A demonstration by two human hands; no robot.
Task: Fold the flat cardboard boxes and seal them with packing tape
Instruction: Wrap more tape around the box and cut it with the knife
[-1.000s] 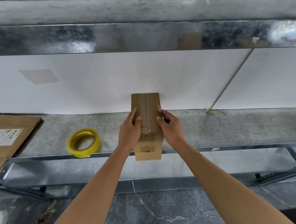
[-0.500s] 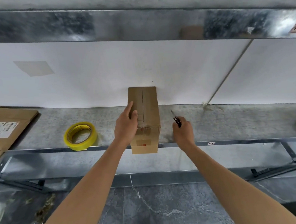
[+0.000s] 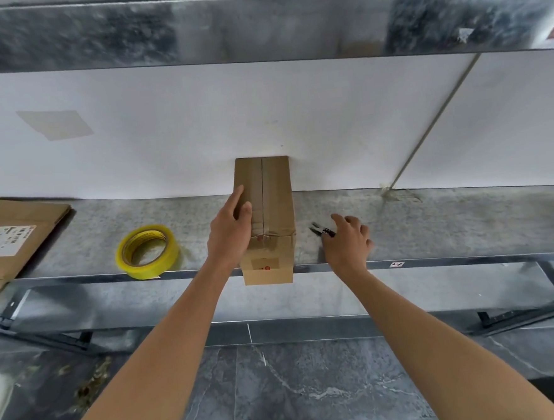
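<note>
In the head view, a taped-up cardboard box [image 3: 273,203] stands on the grey metal table [image 3: 434,225], its back against the white wall and its front end just over the table's edge. The left hand [image 3: 230,236] clasps the box's upper left edge, thumb on top. The right hand [image 3: 346,242] hovers low with loosely spread fingers at a small black cutting tool [image 3: 319,230] lying beside the box; whether it grips the tool I cannot tell. A yellow packing tape roll [image 3: 147,251] lies left of the box, with flat cardboard boxes [image 3: 15,241] further left.
</note>
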